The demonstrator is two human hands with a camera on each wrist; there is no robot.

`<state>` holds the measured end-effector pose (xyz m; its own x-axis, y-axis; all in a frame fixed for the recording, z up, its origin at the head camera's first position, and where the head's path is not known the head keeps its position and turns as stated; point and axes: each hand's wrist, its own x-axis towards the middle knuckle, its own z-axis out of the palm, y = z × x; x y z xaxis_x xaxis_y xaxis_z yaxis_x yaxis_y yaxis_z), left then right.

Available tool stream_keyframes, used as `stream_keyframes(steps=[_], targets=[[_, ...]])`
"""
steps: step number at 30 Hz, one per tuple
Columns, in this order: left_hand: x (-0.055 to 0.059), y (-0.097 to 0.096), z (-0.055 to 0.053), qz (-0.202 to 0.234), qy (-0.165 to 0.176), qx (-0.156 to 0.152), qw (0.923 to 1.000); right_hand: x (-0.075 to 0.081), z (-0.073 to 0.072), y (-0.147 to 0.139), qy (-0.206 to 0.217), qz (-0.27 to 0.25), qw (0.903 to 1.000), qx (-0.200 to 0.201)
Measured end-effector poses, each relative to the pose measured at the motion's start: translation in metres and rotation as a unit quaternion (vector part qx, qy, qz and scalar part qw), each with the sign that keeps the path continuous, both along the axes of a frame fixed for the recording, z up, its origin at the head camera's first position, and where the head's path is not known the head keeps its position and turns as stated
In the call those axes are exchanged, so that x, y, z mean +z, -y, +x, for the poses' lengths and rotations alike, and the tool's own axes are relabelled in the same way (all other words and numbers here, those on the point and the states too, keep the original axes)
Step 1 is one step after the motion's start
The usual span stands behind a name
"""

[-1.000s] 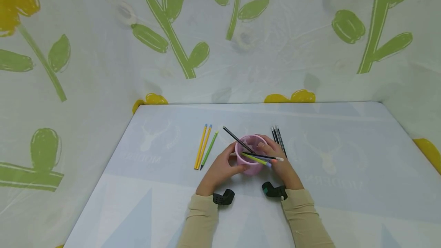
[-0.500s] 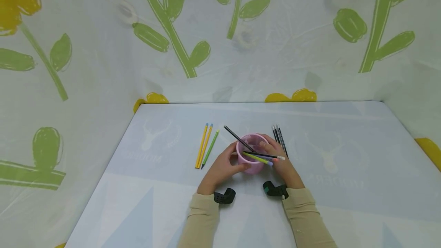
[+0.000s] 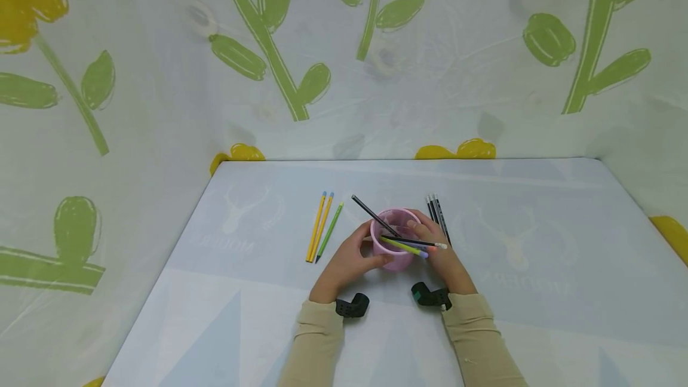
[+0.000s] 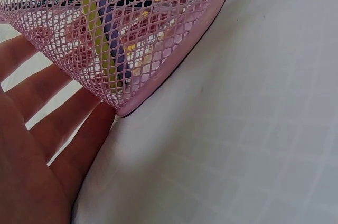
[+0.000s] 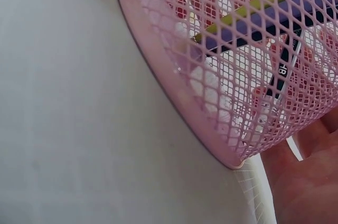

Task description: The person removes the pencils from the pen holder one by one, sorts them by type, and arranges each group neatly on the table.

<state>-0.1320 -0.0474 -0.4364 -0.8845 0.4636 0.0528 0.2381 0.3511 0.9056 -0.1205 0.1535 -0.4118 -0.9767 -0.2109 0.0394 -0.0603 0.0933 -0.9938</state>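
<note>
A pink mesh pencil cup (image 3: 396, 263) stands on the table between both hands. My left hand (image 3: 346, 264) holds its left side, with the thumb across the front and the fingers spread along the mesh (image 4: 79, 76). My right hand (image 3: 443, 258) grips the opposite side, thumb at the rim. Inside the cup, a black pencil (image 3: 366, 208) leans out to the left. Another black pencil (image 3: 430, 244) with a white eraser points right, beside a yellow-green pencil (image 3: 403, 246). A purple pencil (image 5: 237, 28) shows through the mesh in the right wrist view.
Left of the cup lie two yellow pencils (image 3: 316, 227) and a green pencil (image 3: 329, 233) on the pale patterned table (image 3: 258, 315). Several black pencils (image 3: 441, 215) lie just beyond my right hand. A flower-printed curtain (image 3: 457, 88) hangs behind the table's far edge.
</note>
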Motion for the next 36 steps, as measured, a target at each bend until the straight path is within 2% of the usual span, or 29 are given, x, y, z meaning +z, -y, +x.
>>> stream_keyframes(steps=[24,32,36], targets=[[-0.0001,0.0004,-0.0005,-0.004,0.005,0.000,1.0000,-0.0046,-0.0012,0.0002,-0.024,-0.005,0.9996,0.015],[0.0001,-0.0003,-0.0004,0.005,0.005,-0.002,1.0000,-0.0043,-0.0021,-0.0003,-0.012,-0.005,0.9999,0.002],[0.0022,-0.0028,0.0010,0.019,0.016,-0.003,0.9997,-0.0037,-0.0025,-0.0004,-0.025,-0.004,0.9997,0.003]])
